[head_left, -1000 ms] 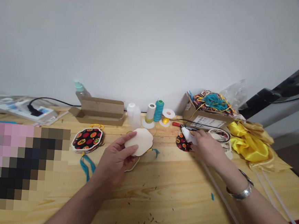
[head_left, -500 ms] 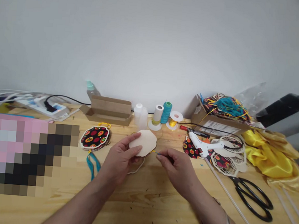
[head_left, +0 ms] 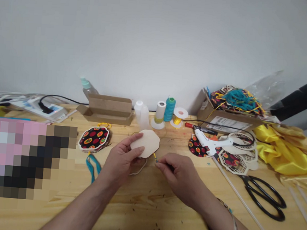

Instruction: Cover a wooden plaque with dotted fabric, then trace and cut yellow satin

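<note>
Cream plaque (head_left: 146, 142) in L grip (head_left: 120, 159), R edge uncovered

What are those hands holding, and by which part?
The left hand grips a pale scalloped piece by its left side; the right hand pinches a yellow cord by its teal lower end.

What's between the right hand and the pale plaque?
Head view: a short yellow cord, from the plaque to a teal bit pinched by the right hand.
</note>
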`<control>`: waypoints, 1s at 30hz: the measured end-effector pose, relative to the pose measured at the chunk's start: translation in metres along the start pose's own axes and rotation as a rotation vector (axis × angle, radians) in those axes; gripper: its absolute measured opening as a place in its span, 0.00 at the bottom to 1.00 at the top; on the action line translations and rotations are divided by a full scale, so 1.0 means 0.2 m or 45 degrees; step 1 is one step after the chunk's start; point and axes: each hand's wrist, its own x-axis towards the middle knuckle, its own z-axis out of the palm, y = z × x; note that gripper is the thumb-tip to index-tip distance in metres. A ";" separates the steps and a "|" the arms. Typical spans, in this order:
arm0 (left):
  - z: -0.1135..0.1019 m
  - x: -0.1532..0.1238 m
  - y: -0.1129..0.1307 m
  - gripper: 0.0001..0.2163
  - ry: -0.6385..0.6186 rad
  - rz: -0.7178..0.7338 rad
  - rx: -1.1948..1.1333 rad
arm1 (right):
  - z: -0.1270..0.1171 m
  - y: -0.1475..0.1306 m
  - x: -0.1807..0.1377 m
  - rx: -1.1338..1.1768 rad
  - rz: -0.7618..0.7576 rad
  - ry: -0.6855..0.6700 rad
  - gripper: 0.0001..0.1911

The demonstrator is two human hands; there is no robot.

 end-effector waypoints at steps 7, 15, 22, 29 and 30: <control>0.00 0.00 -0.01 0.26 -0.014 -0.007 0.000 | 0.00 0.01 0.01 -0.004 -0.001 -0.032 0.12; 0.00 -0.01 -0.01 0.26 -0.018 -0.022 0.010 | -0.02 0.03 0.01 -0.011 -0.010 -0.109 0.13; -0.01 -0.01 0.00 0.25 -0.060 -0.054 0.056 | -0.12 0.04 0.03 0.061 0.141 -0.226 0.12; 0.00 -0.05 0.01 0.24 -0.250 -0.105 0.161 | -0.16 0.04 0.11 0.901 0.580 -0.169 0.40; 0.00 -0.05 0.01 0.24 -0.297 -0.092 0.190 | -0.15 0.05 0.12 1.050 0.612 -0.228 0.42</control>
